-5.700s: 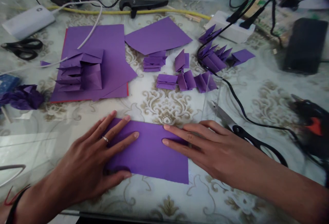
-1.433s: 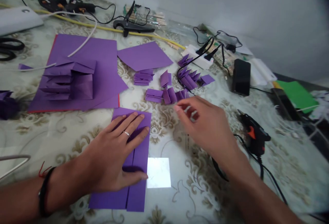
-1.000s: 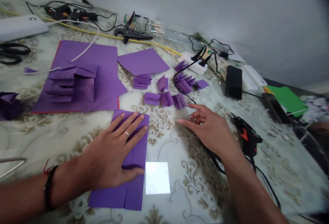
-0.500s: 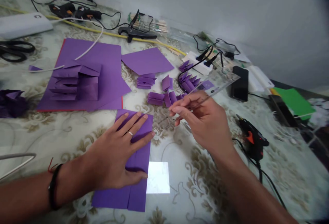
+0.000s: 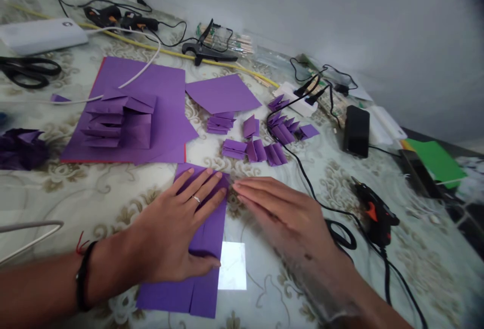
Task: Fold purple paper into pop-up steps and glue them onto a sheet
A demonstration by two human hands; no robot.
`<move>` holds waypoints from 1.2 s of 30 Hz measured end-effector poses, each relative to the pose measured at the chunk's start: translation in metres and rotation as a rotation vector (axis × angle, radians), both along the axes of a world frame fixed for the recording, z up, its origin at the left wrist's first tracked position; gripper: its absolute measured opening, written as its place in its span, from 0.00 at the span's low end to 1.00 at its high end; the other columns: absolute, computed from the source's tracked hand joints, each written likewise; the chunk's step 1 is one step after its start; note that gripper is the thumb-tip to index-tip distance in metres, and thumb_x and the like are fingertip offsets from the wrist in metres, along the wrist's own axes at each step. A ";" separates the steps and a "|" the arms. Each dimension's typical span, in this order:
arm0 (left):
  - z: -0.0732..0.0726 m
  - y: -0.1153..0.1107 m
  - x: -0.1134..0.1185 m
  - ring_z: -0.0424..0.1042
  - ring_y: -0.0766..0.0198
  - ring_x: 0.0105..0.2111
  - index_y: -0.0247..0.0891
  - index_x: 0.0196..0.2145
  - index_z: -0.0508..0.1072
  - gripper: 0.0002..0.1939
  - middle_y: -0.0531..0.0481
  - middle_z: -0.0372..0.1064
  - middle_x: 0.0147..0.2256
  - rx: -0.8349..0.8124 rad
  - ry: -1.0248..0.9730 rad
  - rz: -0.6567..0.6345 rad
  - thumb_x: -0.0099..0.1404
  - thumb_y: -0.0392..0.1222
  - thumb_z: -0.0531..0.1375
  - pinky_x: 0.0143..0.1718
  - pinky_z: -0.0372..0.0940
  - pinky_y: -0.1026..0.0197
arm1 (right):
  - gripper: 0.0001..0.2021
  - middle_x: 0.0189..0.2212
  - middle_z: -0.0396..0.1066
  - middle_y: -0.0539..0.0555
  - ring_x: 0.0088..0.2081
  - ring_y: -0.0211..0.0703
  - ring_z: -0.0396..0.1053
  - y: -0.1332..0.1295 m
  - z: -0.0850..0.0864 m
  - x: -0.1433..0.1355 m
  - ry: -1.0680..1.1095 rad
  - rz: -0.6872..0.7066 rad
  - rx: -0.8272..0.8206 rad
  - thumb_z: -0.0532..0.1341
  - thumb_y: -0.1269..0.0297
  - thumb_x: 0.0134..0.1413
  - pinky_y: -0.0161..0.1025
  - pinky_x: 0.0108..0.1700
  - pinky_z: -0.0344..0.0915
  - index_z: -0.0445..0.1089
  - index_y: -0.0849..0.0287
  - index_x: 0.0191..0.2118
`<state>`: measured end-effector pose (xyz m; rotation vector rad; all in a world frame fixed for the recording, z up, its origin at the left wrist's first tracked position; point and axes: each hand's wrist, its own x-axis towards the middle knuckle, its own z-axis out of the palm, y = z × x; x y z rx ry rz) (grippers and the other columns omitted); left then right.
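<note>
My left hand (image 5: 172, 228) lies flat with fingers spread on a folded purple paper strip (image 5: 204, 288), which has creases along its length. A ring and a dark wristband are on that hand and wrist. Just right of the strip's upper edge is my right hand (image 5: 285, 213), its fingers pressed together around a clear plastic strip (image 5: 321, 283) that runs down under the palm and wrist. The far end of the clear strip is hidden by the fingers. Beyond the hands sit small pleated purple papers (image 5: 234, 148) and a larger folded purple piece (image 5: 121, 120) on purple sheets (image 5: 170, 84).
Black-handled scissors (image 5: 342, 234) lie partly under my right wrist. A glue gun (image 5: 376, 210) with its cable is at the right, near a black box (image 5: 356, 131). A power strip (image 5: 297, 100), pliers-like cutter (image 5: 207, 49), white device (image 5: 43, 36) and other scissors (image 5: 28, 71) lie farther back.
My right hand has come down and slightly left beside the paper strip, and the clear strip has swung from above the hand to beneath it. My left hand stays on the paper; the view has shifted slightly.
</note>
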<state>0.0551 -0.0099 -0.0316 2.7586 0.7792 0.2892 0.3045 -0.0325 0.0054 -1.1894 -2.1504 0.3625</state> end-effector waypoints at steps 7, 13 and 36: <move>-0.002 -0.001 0.000 0.51 0.37 0.77 0.22 0.74 0.60 0.59 0.28 0.48 0.77 0.017 0.013 0.015 0.64 0.75 0.62 0.76 0.44 0.36 | 0.17 0.49 0.85 0.63 0.52 0.53 0.84 -0.020 -0.016 -0.016 -0.130 -0.042 0.119 0.62 0.79 0.70 0.52 0.57 0.84 0.81 0.59 0.58; 0.006 0.000 0.001 0.51 0.38 0.77 0.29 0.70 0.68 0.51 0.30 0.50 0.77 -0.033 0.004 0.017 0.64 0.73 0.65 0.78 0.43 0.36 | 0.23 0.51 0.84 0.63 0.55 0.58 0.83 -0.020 -0.019 -0.015 -0.122 -0.042 0.068 0.61 0.80 0.69 0.54 0.58 0.83 0.78 0.56 0.63; -0.001 0.000 0.000 0.51 0.36 0.77 0.25 0.74 0.62 0.58 0.28 0.50 0.77 0.008 0.003 0.016 0.62 0.73 0.65 0.76 0.45 0.35 | 0.14 0.47 0.85 0.65 0.50 0.54 0.84 -0.047 -0.009 -0.025 -0.143 -0.007 0.068 0.62 0.82 0.66 0.49 0.55 0.85 0.80 0.67 0.52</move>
